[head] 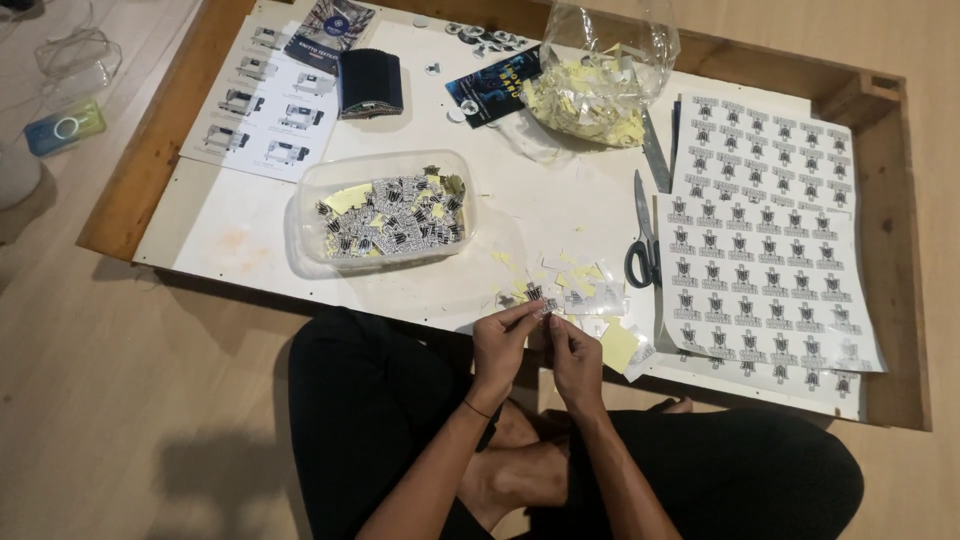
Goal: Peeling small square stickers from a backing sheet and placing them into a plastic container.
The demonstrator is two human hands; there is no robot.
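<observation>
The left hand (500, 345) and the right hand (575, 355) are brought close together at the near edge of the flat white board surface (240, 235), fingertips of both pinching one small black-and-white paper sticker (538, 298) between them. The sticker is tiny and its exact shape cannot be made out.

Just beyond the hands lies a loose scatter of pale yellow backing scraps (580, 280), thin and curled. To the right of the hands spread two glossy white sticker sheets (770, 270), overlapping, each printed with rows of identical small black emblems. Between those sheets and the scraps lies one pair of metal scissors with black handles (642, 245), blades pointing away.

Beyond and to the left of the left hand stands one clear rectangular plastic tub (385, 215) with rounded corners, filled with cut stickers and a few yellow bits. Far beyond the right hand sits one crinkled transparent plastic bag (600, 75) holding yellow peelings. Well beyond the left hand rests one dark stack of cards (368, 83).
</observation>
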